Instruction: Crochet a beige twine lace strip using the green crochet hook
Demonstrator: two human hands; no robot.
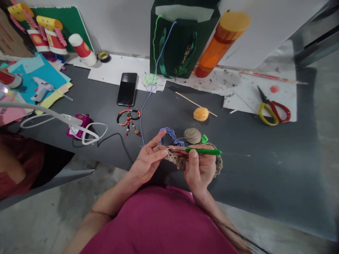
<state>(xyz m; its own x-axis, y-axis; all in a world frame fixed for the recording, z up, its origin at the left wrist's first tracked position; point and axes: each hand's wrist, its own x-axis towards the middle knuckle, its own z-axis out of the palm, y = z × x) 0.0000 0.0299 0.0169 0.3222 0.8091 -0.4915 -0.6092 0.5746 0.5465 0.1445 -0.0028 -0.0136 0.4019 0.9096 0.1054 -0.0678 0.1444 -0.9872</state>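
My left hand [148, 158] pinches a strip of beige crochet work [173, 157] between thumb and fingers, its index finger raised. A crochet hook with a green handle [203, 151] lies in my right hand [200, 167], the thumb pressed on the handle. The hook's metal tip reaches the beige stitches near my left thumb. More of the beige strip shows beyond my right hand's far side. Just past my hands sit a ball of beige yarn [192, 135], a blue crocheted piece [169, 133] and a small green piece [204, 138].
A phone [127, 89], a beaded bracelet [129, 118], a yellow yarn ball [201, 114] and scissors [272, 109] lie around. Behind stand a dark green paper bag [172, 46] and an orange bottle [222, 44]. A glue gun [42, 88] rests left, near a white cable [90, 128].
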